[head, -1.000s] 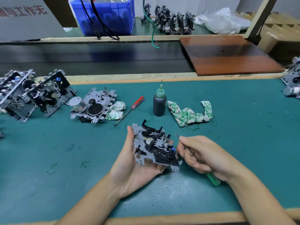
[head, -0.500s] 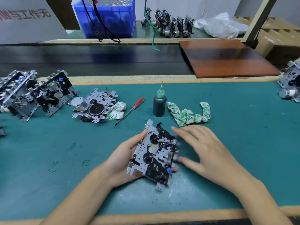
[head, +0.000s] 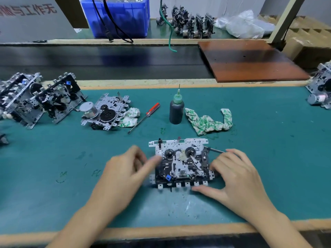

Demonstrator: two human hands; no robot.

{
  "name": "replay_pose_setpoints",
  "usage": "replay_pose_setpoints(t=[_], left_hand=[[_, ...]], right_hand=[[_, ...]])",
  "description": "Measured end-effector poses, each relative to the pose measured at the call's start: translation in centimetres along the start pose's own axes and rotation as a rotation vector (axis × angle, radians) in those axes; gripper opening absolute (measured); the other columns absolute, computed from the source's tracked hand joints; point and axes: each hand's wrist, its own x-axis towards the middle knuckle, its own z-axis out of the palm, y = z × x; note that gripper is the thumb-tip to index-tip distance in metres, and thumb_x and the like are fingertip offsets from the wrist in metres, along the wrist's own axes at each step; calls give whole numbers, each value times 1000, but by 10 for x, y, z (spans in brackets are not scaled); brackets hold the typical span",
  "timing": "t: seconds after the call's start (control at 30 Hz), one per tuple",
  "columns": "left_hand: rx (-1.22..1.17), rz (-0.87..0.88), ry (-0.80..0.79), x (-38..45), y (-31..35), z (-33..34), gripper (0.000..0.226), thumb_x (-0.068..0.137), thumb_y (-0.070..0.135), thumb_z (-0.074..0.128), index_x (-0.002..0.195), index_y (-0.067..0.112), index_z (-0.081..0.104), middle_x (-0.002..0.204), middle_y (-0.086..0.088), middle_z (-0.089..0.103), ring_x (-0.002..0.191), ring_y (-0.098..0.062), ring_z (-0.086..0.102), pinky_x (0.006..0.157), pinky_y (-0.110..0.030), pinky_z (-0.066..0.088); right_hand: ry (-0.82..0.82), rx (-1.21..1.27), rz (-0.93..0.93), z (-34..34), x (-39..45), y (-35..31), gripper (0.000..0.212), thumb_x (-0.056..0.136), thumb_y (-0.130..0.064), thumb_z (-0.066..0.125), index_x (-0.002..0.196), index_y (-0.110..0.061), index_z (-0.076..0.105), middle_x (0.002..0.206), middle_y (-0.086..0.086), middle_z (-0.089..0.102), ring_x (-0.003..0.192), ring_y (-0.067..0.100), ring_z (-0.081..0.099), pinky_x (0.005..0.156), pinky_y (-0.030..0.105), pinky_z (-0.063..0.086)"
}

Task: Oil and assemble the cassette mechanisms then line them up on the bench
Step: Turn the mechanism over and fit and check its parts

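Two hands frame one cassette mech point(head: 181, 163), which lies flat on the green desk point(head: 268, 158) near the front edge, reels facing up. Our left hand point(head: 125, 169) is blurred w/ fingers extended toward the mech's left side, holding nothing we can see. Our right hand point(head: 238, 174) sits at the mech's right side, fingers spread and relaxed, thumb by the front tabs; a thin metal tool shaft point(head: 214, 150) pokes out past the fingertips, and we can't tell if it's gripped or just lying there.

Handling, as we judge it: stamped metal plate, stiff, fairly light, w/ sharp tabs along the edges. Small levers, springs and plastic bits on top look fragile, and oiled spots prob slippery. Best hold is by the two short plate edges, clear of the reels.

Room: finished mechs point(head: 41, 99) lean in a row at far left, another mech point(head: 105, 112) flat beside them w/ a rag touching it. Red screwdriver point(head: 145, 117), oil bottle point(head: 176, 110) w/ needle tip and a second rag point(head: 209, 120) sit behind the work. Bottle looks tippy, so we'd slide left low, in front of it. Bare green to the left front gives an open path.
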Motion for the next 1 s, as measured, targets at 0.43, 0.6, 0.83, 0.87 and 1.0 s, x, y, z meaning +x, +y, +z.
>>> replay_pose_setpoints(t=[0.43,0.6,0.83,0.87,1.0], left_hand=[[413,260,161,-20,8,28,56,59,77,46,57,24,29,32,-2,38,30,-24,44,34,-22,30],[450,156,194,-20,8,29,55,53,82,44,54,29,29,29,-3,36,30,-24,45,35,-21,29],[422,195,151,-20,5,26,59,54,83,43,50,24,38,29,-1,36,28,-22,44,32,-25,31],[427,216,136,-20,5,26,60,54,84,42,52,25,34,29,0,37,28,-21,44,33,-24,31],[435,220,169,-23,9,27,58,56,80,45,53,24,31,30,0,37,27,-20,44,34,-24,31]], right_hand=[[36,-24,-52,6,-3,1,48,80,-54,57,62,-9,58,62,-2,52,61,24,51,76,35,45],[1,94,-62,5,-4,1,57,73,-63,63,63,-7,56,63,-1,48,63,23,46,78,38,45],[49,14,-27,5,-4,-4,55,78,-59,56,57,-8,56,58,0,51,62,23,51,74,27,37],[62,-2,-23,5,-3,-5,55,78,-58,55,56,-8,56,58,-1,51,61,22,52,73,27,36],[25,8,-32,4,-3,-5,57,74,-63,56,58,-9,55,59,-1,52,63,24,52,75,28,36]])
